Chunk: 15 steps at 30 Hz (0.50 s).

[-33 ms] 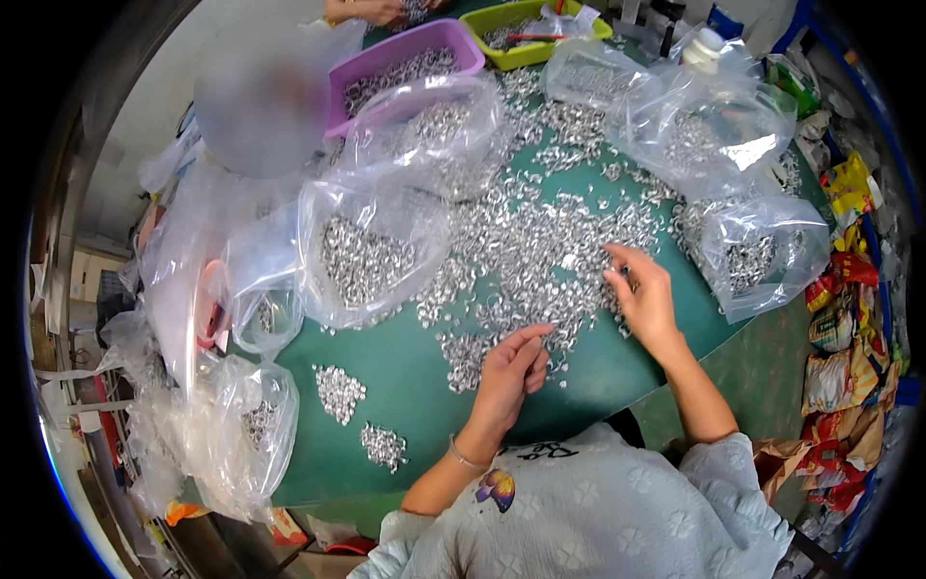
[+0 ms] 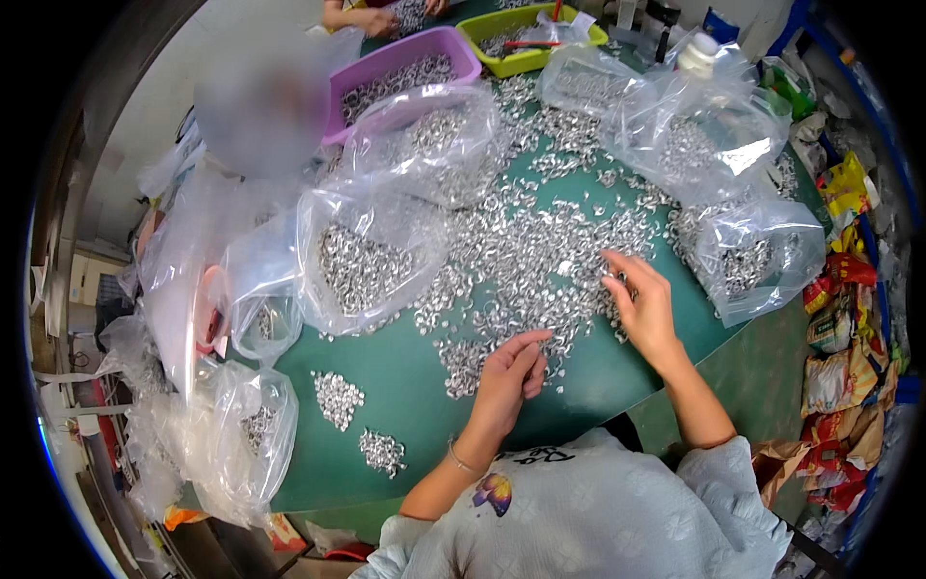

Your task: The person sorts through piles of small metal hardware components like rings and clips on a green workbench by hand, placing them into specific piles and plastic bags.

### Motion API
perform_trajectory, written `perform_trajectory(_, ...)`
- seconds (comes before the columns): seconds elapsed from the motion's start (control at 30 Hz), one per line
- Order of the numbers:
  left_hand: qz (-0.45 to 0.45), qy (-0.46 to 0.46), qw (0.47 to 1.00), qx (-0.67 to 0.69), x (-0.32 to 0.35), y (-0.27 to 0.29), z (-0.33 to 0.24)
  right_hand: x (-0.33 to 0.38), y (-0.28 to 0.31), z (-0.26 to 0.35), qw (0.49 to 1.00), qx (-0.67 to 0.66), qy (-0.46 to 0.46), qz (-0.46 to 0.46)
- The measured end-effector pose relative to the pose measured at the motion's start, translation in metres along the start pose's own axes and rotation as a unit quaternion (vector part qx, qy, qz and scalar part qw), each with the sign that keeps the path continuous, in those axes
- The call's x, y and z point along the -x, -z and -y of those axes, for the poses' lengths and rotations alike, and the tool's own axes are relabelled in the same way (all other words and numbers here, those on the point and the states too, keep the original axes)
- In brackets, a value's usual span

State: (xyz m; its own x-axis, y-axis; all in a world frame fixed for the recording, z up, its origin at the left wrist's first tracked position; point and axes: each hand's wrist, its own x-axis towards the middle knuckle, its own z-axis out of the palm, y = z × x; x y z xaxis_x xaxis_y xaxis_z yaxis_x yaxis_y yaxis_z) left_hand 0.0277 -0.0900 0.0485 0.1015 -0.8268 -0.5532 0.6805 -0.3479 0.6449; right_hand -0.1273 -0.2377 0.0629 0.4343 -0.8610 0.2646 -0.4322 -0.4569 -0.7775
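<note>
A wide pile of small silvery metal pieces [image 2: 521, 236] is spread over the green table [image 2: 386, 396]. At the pile's near edge is my left hand [image 2: 511, 372], its index finger pointing right and the thumb pressed to the curled fingers. Whatever it holds is too small to make out. My right hand [image 2: 641, 299] hovers at the pile's right side, thumb and fingers apart, with nothing visible between them. Left of my left hand lie two small separate heaps, a rounder one of smooth pieces [image 2: 339, 399] and a nearer one [image 2: 383, 452].
Clear plastic bags of pieces stand left [image 2: 362, 261] and right [image 2: 748, 256] of the pile. Farther back are a purple basin [image 2: 470, 60] and a yellow-green basin [image 2: 526, 64]. Another person's hands [image 2: 381, 21] work at the far edge. Colourful packets [image 2: 830, 381] line the right side.
Both my hands keep nearly the same pose; the right fingers shift slightly. The whole view is a little displaced. At the far edge, the other person's hands have moved a little.
</note>
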Motion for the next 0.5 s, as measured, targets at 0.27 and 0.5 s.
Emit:
perform_trajectory(0.27, -0.023, -0.224, 0.950, -0.215, -0.040, -0.015, 0.011, 0.017, -0.017, 0.004, 0.980, -0.160, -0.084, 0.087)
perform_trajectory(0.5, 0.001, -0.062, 0.998, 0.034, -0.051, -0.021, -0.007, 0.029, -0.030, -0.019, 0.944, -0.280, -0.149, 0.088)
